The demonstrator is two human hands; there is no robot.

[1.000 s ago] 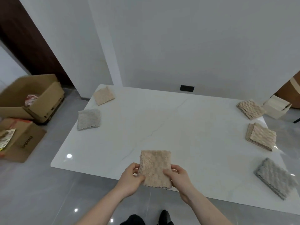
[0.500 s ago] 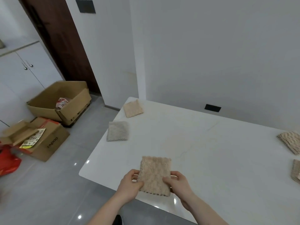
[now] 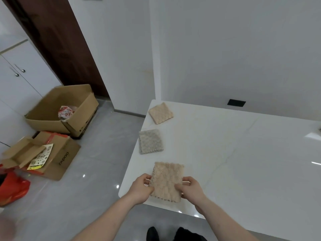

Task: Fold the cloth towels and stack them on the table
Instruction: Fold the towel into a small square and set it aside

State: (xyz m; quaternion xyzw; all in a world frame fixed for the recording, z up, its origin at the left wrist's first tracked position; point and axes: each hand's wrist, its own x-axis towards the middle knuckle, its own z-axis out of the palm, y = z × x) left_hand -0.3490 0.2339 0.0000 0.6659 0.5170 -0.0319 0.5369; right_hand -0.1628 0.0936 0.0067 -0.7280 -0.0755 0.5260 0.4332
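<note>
Hands, left hand [image 3: 141,188] and right hand [image 3: 191,189], pinch a folded beige towel [image 3: 166,181] (floor carton [image 3: 59,159] reads "rapoo").

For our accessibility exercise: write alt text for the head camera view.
Two hands, left hand and right hand, hold a folded beige towel over a white table. A grey towel and another beige towel lie beyond; cardboard boxes sit on the floor.

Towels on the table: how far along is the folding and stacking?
Done: a beige towel and a grey towel lie folded, apart, unstacked. In hand: left hand and right hand grip another folded beige towel. Left: setting it down, stacking.
</note>
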